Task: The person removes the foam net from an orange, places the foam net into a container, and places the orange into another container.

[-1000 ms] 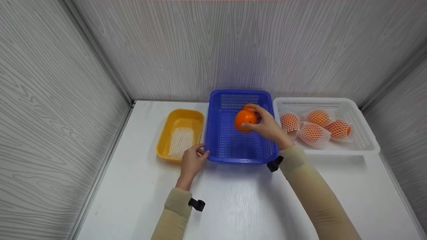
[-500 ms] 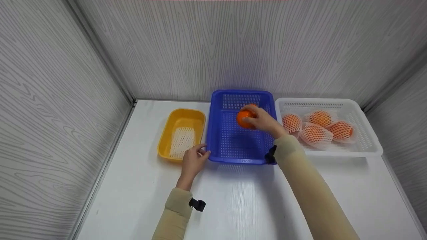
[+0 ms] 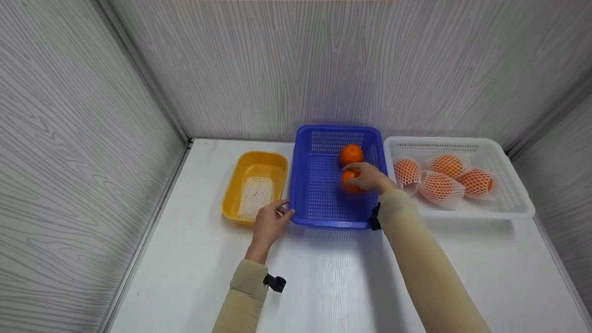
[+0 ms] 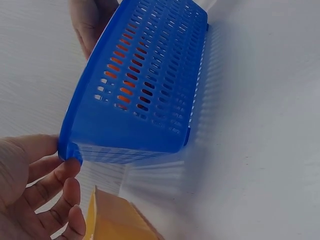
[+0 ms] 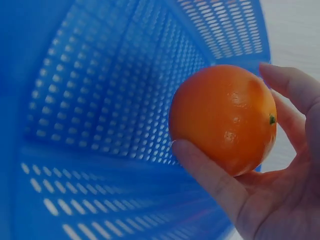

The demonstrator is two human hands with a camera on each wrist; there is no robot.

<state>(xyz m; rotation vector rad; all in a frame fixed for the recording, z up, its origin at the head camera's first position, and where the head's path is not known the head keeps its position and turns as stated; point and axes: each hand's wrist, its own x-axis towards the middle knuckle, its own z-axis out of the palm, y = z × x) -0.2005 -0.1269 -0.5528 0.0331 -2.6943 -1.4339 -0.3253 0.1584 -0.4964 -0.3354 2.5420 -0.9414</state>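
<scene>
My right hand (image 3: pixel 371 179) grips a bare orange (image 5: pixel 220 120) inside the blue basket (image 3: pixel 323 201), at its right side. In the right wrist view the thumb lies along one side of the fruit and the fingers reach round the other, with the green stem end facing the palm. Just behind it a second bare orange (image 3: pixel 350 154) rests in the same basket. My left hand (image 3: pixel 269 224) pinches the basket's near left corner; the left wrist view shows the thumb and a finger at the rim (image 4: pixel 75 112).
Left of the blue basket stands a yellow tray (image 3: pixel 231 185) with a flattened white foam net (image 3: pixel 255 196) in it. To the right, a white basket (image 3: pixel 513 194) holds several oranges (image 3: pixel 437 185) in foam nets. A wood-grain wall (image 3: pixel 333 69) rises behind.
My right hand has moved the orange right and toward me within the blue basket. The second orange, partly covered before, now shows fully. My left hand stays at the corner.
</scene>
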